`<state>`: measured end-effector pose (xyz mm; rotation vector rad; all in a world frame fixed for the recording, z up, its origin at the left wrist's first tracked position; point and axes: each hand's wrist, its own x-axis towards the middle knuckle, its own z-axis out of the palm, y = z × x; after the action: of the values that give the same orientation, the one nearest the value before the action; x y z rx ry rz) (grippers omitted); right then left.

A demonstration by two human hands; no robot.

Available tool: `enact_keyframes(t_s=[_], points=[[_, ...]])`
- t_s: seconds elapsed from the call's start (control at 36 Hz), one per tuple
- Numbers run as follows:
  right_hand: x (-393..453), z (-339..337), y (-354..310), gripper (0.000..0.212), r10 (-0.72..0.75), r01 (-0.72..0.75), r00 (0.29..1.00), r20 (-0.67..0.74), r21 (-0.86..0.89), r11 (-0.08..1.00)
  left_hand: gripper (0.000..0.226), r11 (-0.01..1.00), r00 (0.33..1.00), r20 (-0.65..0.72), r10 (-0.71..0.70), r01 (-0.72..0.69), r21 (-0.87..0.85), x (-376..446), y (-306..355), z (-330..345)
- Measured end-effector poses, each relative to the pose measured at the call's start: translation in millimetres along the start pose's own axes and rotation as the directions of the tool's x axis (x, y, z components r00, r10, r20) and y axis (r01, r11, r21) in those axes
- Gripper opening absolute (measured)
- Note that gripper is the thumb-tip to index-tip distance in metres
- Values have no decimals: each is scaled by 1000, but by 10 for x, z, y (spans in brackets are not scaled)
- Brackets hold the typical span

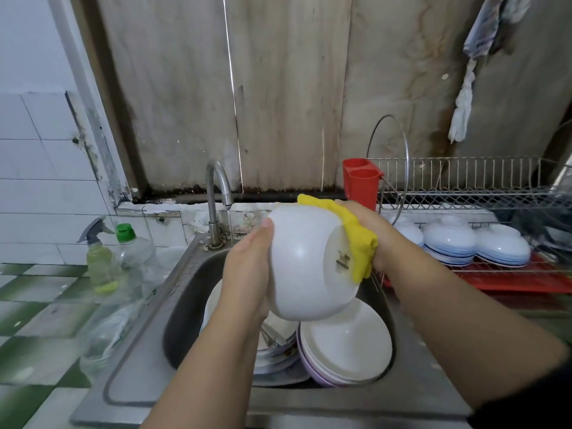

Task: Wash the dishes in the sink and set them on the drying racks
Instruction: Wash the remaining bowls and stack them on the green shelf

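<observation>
Above the steel sink I hold a white bowl tipped on its side, its base turned toward me. My left hand grips its left rim, thumb on the outside. My right hand holds a yellow cloth against the bowl's right side and base. Below, several white plates and bowls are stacked in the sink. A thin stream of water runs from the tap.
At the right stands a wire drying rack with a red cutlery holder; upturned white bowls sit on its lower tier over a red tray. A spray bottle and a green-capped bottle stand left of the sink.
</observation>
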<state>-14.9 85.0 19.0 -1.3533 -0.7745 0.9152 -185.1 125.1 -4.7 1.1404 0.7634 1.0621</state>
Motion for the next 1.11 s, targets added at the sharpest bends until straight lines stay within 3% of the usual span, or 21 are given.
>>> enact_keyframes(t_s=[0.08,0.14,0.19,0.28,0.42,0.5,0.58,0.64,0.69,0.78,0.83,0.86,0.92,0.97,1.03,1.06,1.11], points=[[0,5,161,14,-14,13,1000,0,265,964,25,980,1000,-1,-28,27,-196,63,-10,19],[-66,70,263,25,-16,17,1000,-5,376,927,26,942,999,-15,-51,44,-334,51,-19,73],[-86,110,418,36,6,35,997,-81,491,870,30,877,995,-17,-102,82,-474,1,-26,152],[-192,206,564,32,11,150,955,-295,517,843,39,832,995,32,-99,101,-545,-68,-18,256],[-248,392,665,64,-86,208,936,-341,340,917,46,840,984,139,-115,171,-516,-85,52,331],[-212,478,736,59,-376,373,833,-406,-90,923,50,841,971,179,-158,227,-491,-64,67,340],[-285,477,559,52,-698,456,678,-231,-612,646,47,896,947,270,-172,264,-356,-92,54,365],[-297,445,359,61,-764,445,644,-46,-790,422,43,913,927,322,-194,291,-287,-112,29,361],[-242,401,176,63,-719,443,684,119,-851,281,47,897,903,373,-214,333,-290,-113,29,354],[-195,395,-3,64,-651,464,720,240,-864,195,56,859,885,428,-180,354,-370,-89,69,364],[-192,389,17,57,-737,521,628,249,-838,161,55,827,881,445,-160,366,-427,-92,91,378],[-177,374,80,51,-800,558,550,240,-819,138,53,812,875,460,-152,376,-446,-96,100,384],[-149,333,254,45,-880,608,446,162,-777,165,52,793,871,468,-153,391,-468,-93,128,390],[-150,316,425,45,-893,638,450,-14,-694,333,54,782,900,413,-142,358,-510,-69,137,377],[-175,357,581,46,-786,651,569,-242,-450,611,51,767,938,328,-115,294,-571,-50,119,362],[-175,379,648,50,-675,625,667,-316,-257,737,48,765,949,300,-102,267,-586,-46,98,358],[-168,375,685,59,-464,518,820,-335,91,850,43,777,953,290,-89,248,-579,-49,56,346]])
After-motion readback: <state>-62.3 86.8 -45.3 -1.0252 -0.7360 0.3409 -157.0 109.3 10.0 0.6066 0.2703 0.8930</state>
